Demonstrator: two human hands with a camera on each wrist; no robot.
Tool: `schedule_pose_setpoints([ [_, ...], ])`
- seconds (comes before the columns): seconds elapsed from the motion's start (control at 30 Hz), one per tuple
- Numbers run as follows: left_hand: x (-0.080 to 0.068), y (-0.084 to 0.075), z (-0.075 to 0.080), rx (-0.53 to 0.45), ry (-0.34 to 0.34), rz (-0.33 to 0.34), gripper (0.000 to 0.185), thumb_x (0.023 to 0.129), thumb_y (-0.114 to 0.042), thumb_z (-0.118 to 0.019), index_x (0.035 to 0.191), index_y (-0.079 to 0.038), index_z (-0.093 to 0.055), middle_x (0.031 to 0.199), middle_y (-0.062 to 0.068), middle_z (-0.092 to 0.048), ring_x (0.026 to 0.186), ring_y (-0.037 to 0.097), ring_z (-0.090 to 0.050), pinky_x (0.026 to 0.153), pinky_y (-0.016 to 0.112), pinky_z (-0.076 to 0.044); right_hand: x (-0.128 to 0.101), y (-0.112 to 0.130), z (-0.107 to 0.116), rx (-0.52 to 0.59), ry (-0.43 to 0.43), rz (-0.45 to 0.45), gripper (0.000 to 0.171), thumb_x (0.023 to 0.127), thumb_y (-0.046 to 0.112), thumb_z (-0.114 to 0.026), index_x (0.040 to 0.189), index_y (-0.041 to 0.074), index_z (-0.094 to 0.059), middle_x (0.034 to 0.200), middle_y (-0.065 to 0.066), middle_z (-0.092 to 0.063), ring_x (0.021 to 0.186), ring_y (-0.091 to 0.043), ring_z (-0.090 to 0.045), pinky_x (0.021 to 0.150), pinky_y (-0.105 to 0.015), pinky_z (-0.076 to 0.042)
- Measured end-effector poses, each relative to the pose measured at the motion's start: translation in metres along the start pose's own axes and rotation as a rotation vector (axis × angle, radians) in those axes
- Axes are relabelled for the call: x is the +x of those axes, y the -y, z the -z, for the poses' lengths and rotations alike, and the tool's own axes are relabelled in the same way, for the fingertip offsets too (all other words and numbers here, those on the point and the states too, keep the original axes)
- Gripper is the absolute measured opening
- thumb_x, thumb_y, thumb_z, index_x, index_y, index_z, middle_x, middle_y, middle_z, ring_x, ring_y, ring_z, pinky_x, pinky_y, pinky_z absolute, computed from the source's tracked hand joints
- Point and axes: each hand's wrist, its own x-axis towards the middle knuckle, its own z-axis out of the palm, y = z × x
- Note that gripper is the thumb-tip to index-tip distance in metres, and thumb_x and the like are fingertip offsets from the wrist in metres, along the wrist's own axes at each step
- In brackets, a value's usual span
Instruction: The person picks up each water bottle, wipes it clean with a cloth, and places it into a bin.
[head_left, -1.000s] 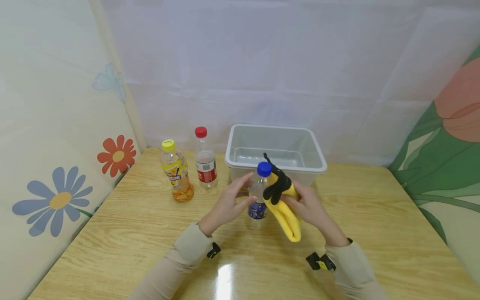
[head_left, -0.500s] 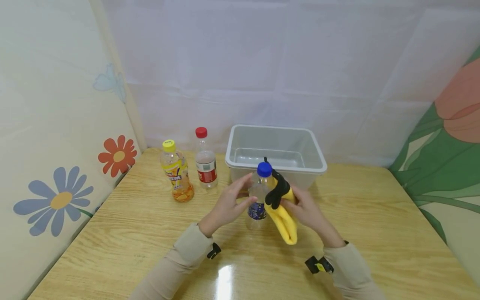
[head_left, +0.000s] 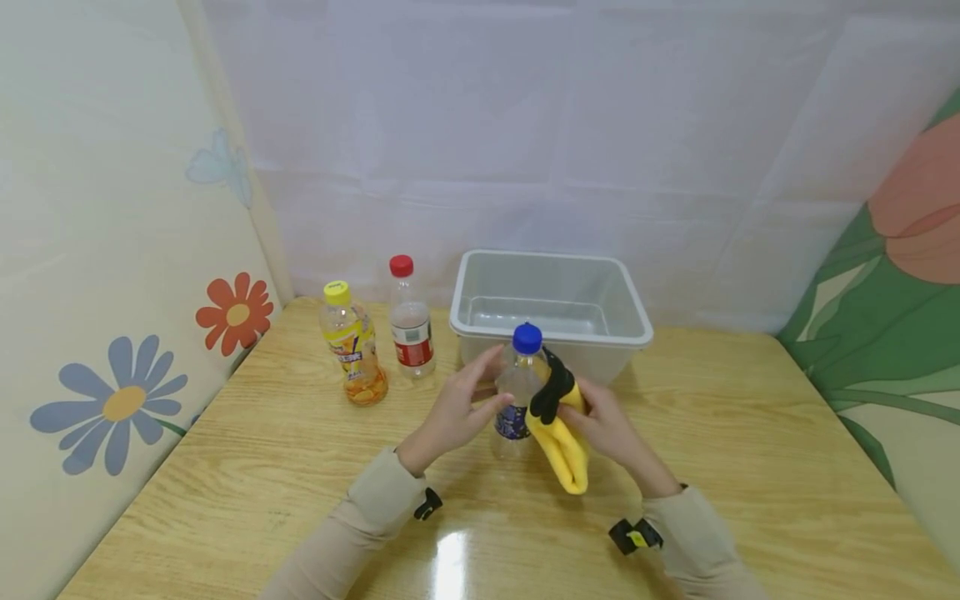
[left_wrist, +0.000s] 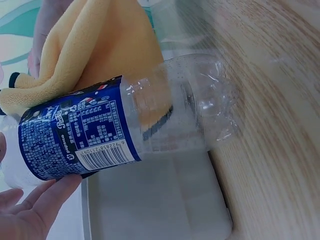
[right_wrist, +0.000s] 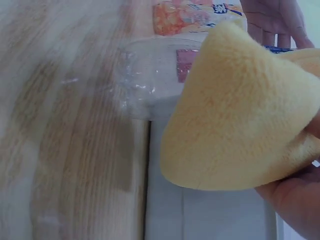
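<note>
We begin well to the left of the tub (head_left: pixel 547 275) and nearer the person than its back wall: the yellow-capped bottle (head_left: pixel 354 346) stands there on the table (head_left: pixel 750 433), orange showing at its base. Next, closer to the tub's left wall yet apart from it, we note the red-capped bottle (head_left: pixel 411 321), upright, with a red and white label.

In front of the tub's left half, we find the left hand (head_left: pixel 457 408) grasping the blue-capped bottle (head_left: pixel 519 385), thumb on the near side, fingers curled round the far side. That bottle is upright before the tub's front wall; whether its base bears on the table we cannot confirm. It appears drained. We judge it light, thin-walled, easily dented and rather slippery; the labelled middle, gripped gently, or the stiffer neck under the cap, should give the safest hold.

Just to the right, also in front of the tub, hangs the folded cloth (head_left: pixel 558 442), yellow with black parts, seemingly against the bottle's side. We judge it soft, limp and sure to the grip, best pinched through its folds. The right hand (head_left: pixel 603 421), before the tub's right half, has it pinched between thumb and fingers.
</note>
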Motion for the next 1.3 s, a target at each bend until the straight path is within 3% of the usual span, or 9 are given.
schedule_pose_setpoints([
  [0.17,0.0,-0.001,-0.001,-0.025,-0.015,-0.001,0.062,0.085,-0.005,-0.062,0.138,0.0,-0.031,0.116,0.024,-0.054,0.103,0.033,-0.057,0.079,0.034,-0.053,-0.002,0.0,-0.001,0.045,0.028,-0.078,0.029,0.08,-0.01,-0.058,0.108,-0.008,-0.057,0.085,-0.012,-0.061,0.07,-0.009,-0.051,0.057,-0.023,-0.049],
  [0.3,0.0,-0.005,-0.002,-0.031,-0.028,-0.007,0.062,0.084,-0.003,-0.062,0.137,0.002,-0.031,0.116,0.025,-0.054,0.101,0.034,-0.058,0.078,0.037,-0.054,-0.003,-0.001,-0.002,0.09,0.055,-0.101,0.035,0.079,-0.011,-0.059,0.114,-0.008,-0.055,0.093,-0.018,-0.062,0.076,-0.012,-0.055,0.063,-0.024,-0.051],
  [0.47,-0.001,0.003,-0.004,-0.023,-0.041,-0.051,0.063,0.084,-0.004,-0.063,0.139,-0.004,-0.03,0.116,0.023,-0.055,0.101,0.032,-0.058,0.077,0.033,-0.054,-0.004,-0.003,-0.004,0.13,0.091,-0.114,0.035,0.08,-0.012,-0.057,0.115,-0.01,-0.054,0.098,-0.021,-0.062,0.082,-0.01,-0.055,0.07,-0.025,-0.052],
  [0.73,-0.001,0.002,-0.005,-0.033,-0.047,-0.041,0.062,0.085,-0.004,-0.062,0.139,-0.004,-0.03,0.122,0.023,-0.052,0.104,0.032,-0.057,0.079,0.034,-0.053,-0.004,-0.009,-0.007,0.11,0.124,-0.149,0.036,0.08,-0.01,-0.059,0.116,-0.01,-0.053,0.106,-0.024,-0.061,0.09,-0.022,-0.058,0.077,-0.026,-0.051],
  [1.03,0.0,-0.005,-0.005,-0.039,-0.045,-0.02,0.058,0.085,0.004,-0.058,0.135,0.007,-0.03,0.118,0.029,-0.051,0.104,0.039,-0.055,0.08,0.039,-0.052,-0.004,-0.01,-0.009,0.065,0.164,-0.166,0.041,0.081,-0.008,-0.06,0.121,-0.009,-0.051,0.109,-0.023,-0.06,0.092,-0.026,-0.058,0.078,-0.031,-0.051],
  [1.3,-0.003,0.0,-0.005,-0.047,-0.044,-0.016,0.061,0.087,-0.002,-0.06,0.139,-0.005,-0.029,0.123,0.022,-0.05,0.108,0.032,-0.055,0.081,0.032,-0.052,-0.005,-0.011,-0.009,0.03,0.175,-0.153,0.046,0.081,-0.007,-0.061,0.125,-0.008,-0.047,0.113,-0.024,-0.058,0.095,-0.028,-0.058,0.079,-0.034,-0.051],
])
